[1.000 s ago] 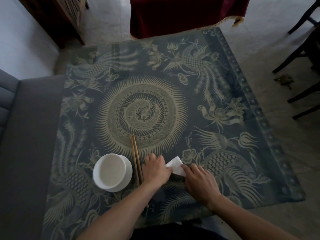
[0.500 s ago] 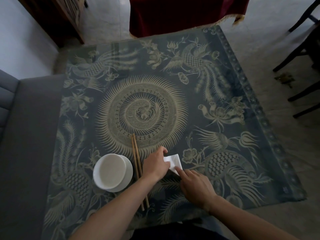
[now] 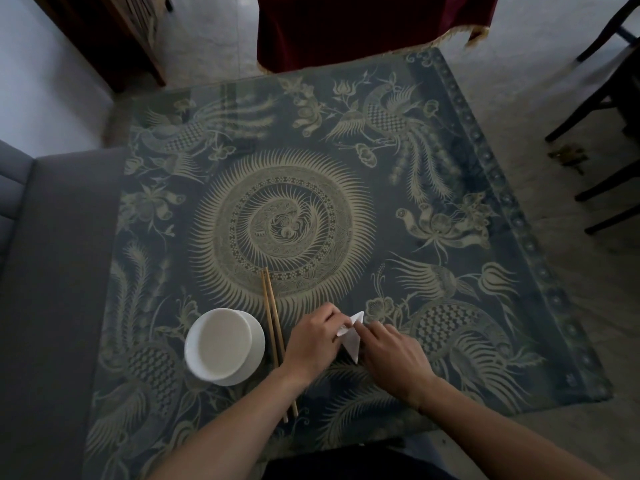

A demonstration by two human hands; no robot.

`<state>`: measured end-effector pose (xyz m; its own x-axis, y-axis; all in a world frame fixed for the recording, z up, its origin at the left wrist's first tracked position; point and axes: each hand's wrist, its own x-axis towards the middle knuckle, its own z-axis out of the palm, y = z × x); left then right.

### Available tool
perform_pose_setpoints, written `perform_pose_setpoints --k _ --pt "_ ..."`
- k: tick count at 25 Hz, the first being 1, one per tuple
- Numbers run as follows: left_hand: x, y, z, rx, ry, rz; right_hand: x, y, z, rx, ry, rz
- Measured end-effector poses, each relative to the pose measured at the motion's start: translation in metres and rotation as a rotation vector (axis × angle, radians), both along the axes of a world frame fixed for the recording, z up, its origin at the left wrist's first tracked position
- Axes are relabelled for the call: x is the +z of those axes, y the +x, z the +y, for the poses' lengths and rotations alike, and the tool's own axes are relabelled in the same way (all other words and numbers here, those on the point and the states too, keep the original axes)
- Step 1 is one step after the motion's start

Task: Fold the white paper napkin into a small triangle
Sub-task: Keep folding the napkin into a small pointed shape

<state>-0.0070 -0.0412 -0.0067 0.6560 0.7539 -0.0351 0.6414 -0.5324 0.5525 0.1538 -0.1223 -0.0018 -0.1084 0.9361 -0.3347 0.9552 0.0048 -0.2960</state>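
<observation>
Since half a second ago, both hands have drawn together over the napkin [image 3: 352, 336], which now shows as a narrower pointed shape, one tip toward the middle of the table [image 3: 450, 188] and one toward the person, instead of a flatter folded patch. It lies on the near part of the table, right of the chopsticks [image 3: 273, 327] and the white bowl [image 3: 223, 344], pinned between the two hands. My guess is that the fold could slip out of line if either hand lifts before the crease is pressed, since the thin paper would likely spring back. On the left hand [image 3: 313, 341], the fingers are curled nearly closed, pinching the napkin's left edge. On the right hand [image 3: 393, 355], the fingers are bent, tips pressing its right side; whether they grip or only press, I cannot tell
</observation>
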Motion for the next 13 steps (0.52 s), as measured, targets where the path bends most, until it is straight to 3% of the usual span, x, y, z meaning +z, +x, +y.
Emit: perform_pose_setpoints --k 13 --pt "-0.009 -0.011 -0.022 -0.006 0.061 -0.028 -0.001 0.009 -0.029 0.222 0.126 -0.005"
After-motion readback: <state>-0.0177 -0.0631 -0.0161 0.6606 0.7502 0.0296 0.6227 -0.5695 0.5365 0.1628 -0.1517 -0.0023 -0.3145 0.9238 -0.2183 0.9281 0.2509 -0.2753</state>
